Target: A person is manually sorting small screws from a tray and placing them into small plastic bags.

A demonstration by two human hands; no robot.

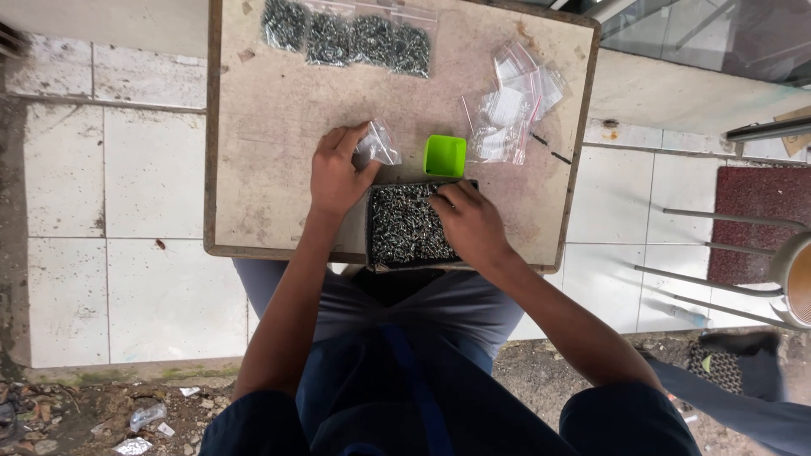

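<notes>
R fingers (pixel 441 201) hidden among screws (pixel 404 221)

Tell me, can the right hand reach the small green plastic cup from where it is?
Probably yes: the right hand rests in the dark tray of screws, and the small green plastic cup stands just beyond, unobstructed.

Likely outdoor packing spot: worn table (pixel 253 169) on tiled floor (pixel 127 253), bagged screws (pixel 346 38).

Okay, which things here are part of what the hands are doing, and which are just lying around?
In use:
left hand holding a small clear bag
right hand in the tray of screws
green scoop
empty bags
filled bags

Lying about:
metal stool legs
litter on the ground
</notes>
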